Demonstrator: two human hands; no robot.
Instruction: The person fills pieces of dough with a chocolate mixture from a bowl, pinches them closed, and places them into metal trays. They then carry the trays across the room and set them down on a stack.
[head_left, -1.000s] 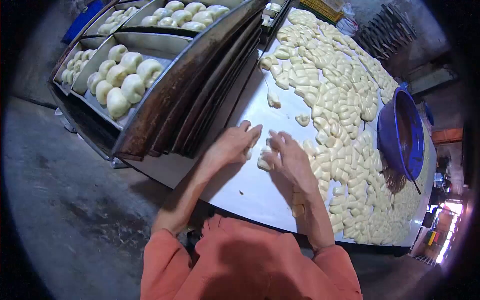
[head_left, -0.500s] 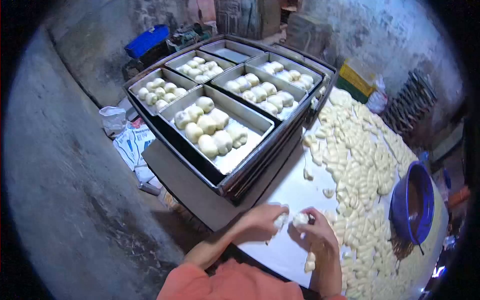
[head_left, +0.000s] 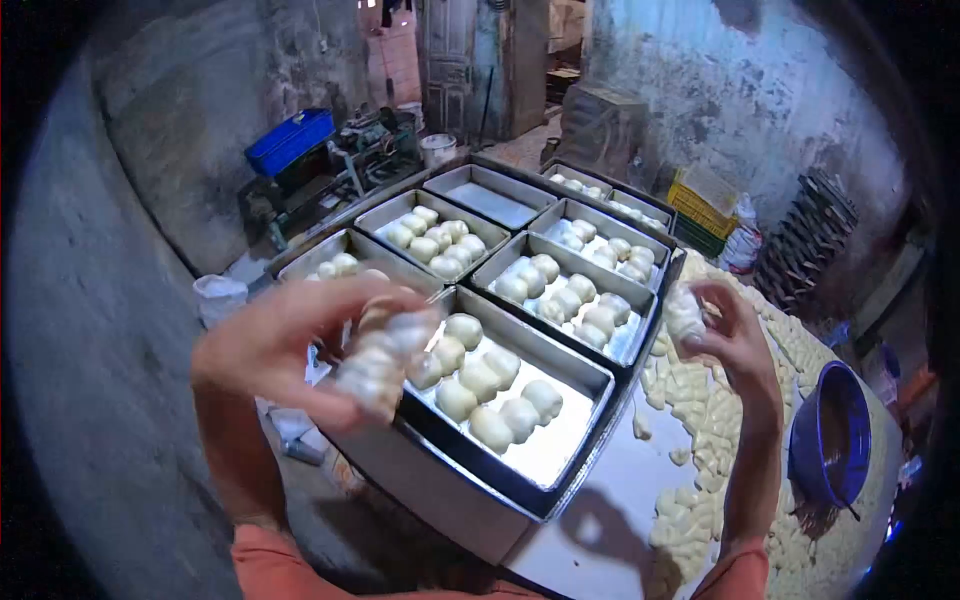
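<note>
My left hand (head_left: 290,345) is raised over the near left of the trays, its fingers closed around a strip of joined dough balls (head_left: 385,355), blurred by motion. On the right, my right hand (head_left: 740,335) grips another piece of ridged white dough (head_left: 684,312) between thumb and fingers, above the table's dough. Below and between my hands lies the nearest metal tray (head_left: 570,425), with rows of smooth dough balls (head_left: 480,380) in it. Farther trays hold similar rows, such as the middle tray (head_left: 640,340) and the left tray (head_left: 375,220).
Many small dough pieces (head_left: 700,400) cover the white table (head_left: 590,540). A purple basin (head_left: 830,430) stands at its right side. One tray (head_left: 490,195) at the back holds no dough. Behind are a blue crate (head_left: 290,142), a yellow crate (head_left: 700,205) and a stacked dark rack (head_left: 808,240).
Both hands have risen from the white table and spread apart, each carrying dough. The left moved over the trays, the right up and to the right. The view has tilted up.
</note>
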